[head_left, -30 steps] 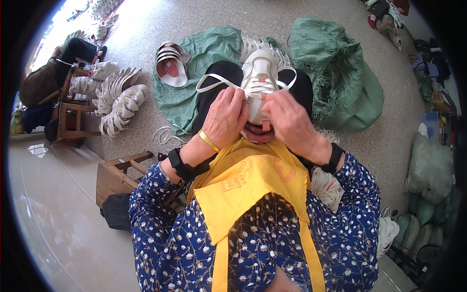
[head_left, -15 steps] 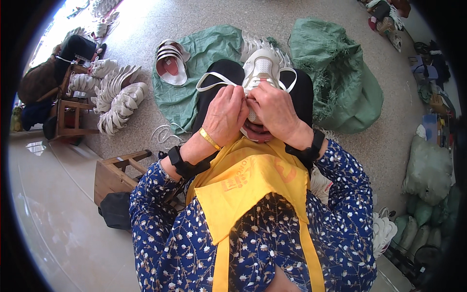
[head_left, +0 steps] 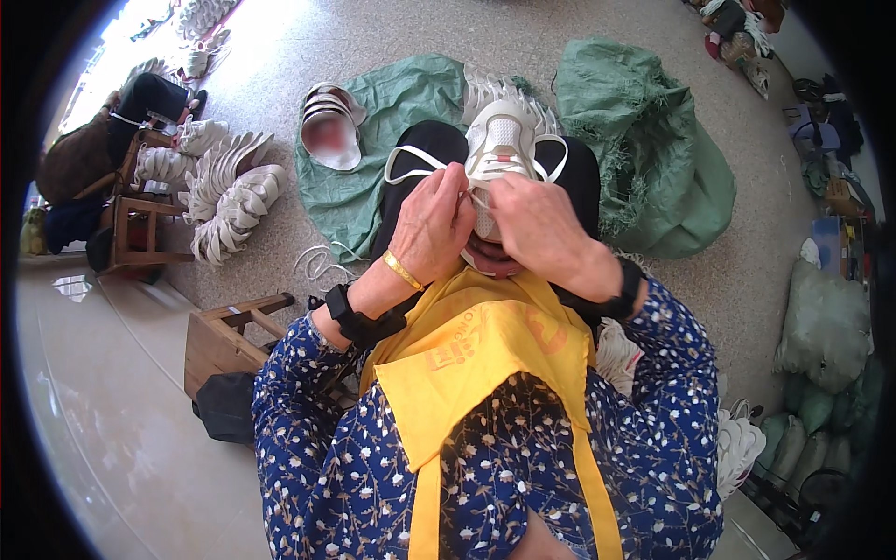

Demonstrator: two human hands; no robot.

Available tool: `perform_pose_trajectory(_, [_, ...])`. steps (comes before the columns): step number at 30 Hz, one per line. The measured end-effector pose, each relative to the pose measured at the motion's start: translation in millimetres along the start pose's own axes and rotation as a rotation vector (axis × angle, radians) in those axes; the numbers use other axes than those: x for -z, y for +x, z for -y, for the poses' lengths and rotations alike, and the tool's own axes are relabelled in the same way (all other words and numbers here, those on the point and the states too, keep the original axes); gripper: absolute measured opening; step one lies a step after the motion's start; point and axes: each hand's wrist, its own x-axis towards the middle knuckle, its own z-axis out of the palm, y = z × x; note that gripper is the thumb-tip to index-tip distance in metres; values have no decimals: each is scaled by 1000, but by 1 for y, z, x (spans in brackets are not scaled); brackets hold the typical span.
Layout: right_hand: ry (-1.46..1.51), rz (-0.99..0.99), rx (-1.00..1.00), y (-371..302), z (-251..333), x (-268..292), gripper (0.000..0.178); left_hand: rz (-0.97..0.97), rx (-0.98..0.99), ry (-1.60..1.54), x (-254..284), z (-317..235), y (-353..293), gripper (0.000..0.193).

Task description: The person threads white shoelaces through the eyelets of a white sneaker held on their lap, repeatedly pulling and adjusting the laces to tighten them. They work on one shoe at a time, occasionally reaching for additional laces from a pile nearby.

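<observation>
A white sneaker (head_left: 505,128) rests between my knees, its toe pointing away from me and its pinkish lining near my apron. A white shoelace (head_left: 411,164) crosses the tongue and bows out in a loop on either side. My left hand (head_left: 429,224) is closed at the left edge of the lacing, thumb and forefinger pinching the lace. Over the tongue, my right hand (head_left: 541,222) is curled with its fingertips pressed together on the lace near the eyelets. The exact spot each hand grips is partly hidden by the fingers.
Nested white shoe uppers (head_left: 331,131) lie on a green cloth (head_left: 345,201) ahead. A crumpled green sack (head_left: 644,159) sits to the right. Piled uppers (head_left: 238,201) and a wooden stool (head_left: 219,345) are at the left. A stuffed pale bag (head_left: 821,322) stands far right.
My right hand has shifted slightly right and turned its back upward, opening a gap from my left hand. The left hand stays nearly in place. More of the crossed lacing shows.
</observation>
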Motion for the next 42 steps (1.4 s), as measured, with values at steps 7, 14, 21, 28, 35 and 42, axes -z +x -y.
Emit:
perform_pose_trajectory(7, [472,253,-96,-44,-19,93,13,21,109,-68,4,-2,-2,17])
perform_pose_trajectory(14, [852,104,-158,-29,-20,70,6,174,-50,-260,18,2,36,18])
perform_pose_trajectory(21, [1038,80,-125,-7,-22,56,7,457,3,-652,-10,8,54,15])
perform_pose_trajectory(28, [1270,64,-246,-27,-41,38,22,460,242,-770,6,17,55,17])
perform_pose_trajectory(35, [1042,106,-445,-70,-74,46,26,328,384,-843,49,27,28,19])
perform_pose_trajectory(42, [1189,-72,-675,-134,-125,78,26,130,629,-689,144,74,-33,20])
